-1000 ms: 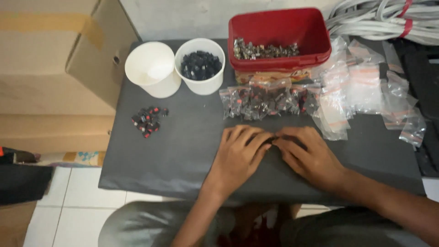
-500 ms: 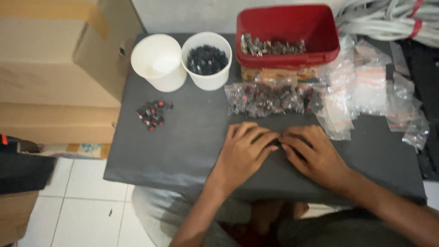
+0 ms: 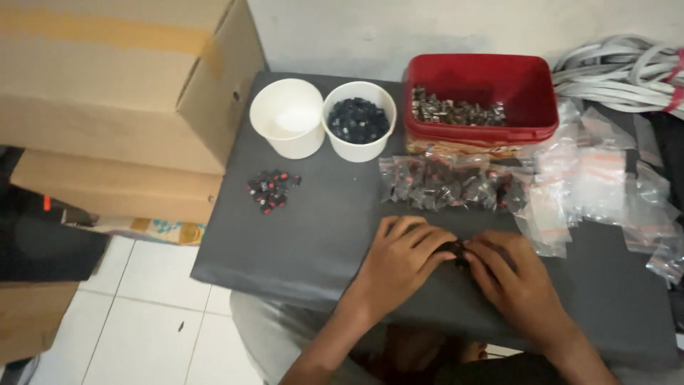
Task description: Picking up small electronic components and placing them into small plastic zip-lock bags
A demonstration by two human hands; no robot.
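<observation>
Currently, my log:
Left hand [image 3: 402, 257]: fingers pinched on small black plastic part [image 3: 456, 249].
Right hand [image 3: 513, 281]: pinching same part.
Risk: part could slip toward grey table edge [image 3: 285, 278].

Single view, head-worn camera. Looks steeply down and forward over the grey tabletop [image 3: 306, 235] from the person's seat, wall at the far edge. Near range: left hand [image 3: 402, 258] and right hand [image 3: 514, 279] sit low centre, forearms running out the bottom edge. Cardboard boxes [image 3: 121, 78] fill upper left, tiled floor [image 3: 142, 321] lower left, grey cables [image 3: 627, 71] upper right.
</observation>
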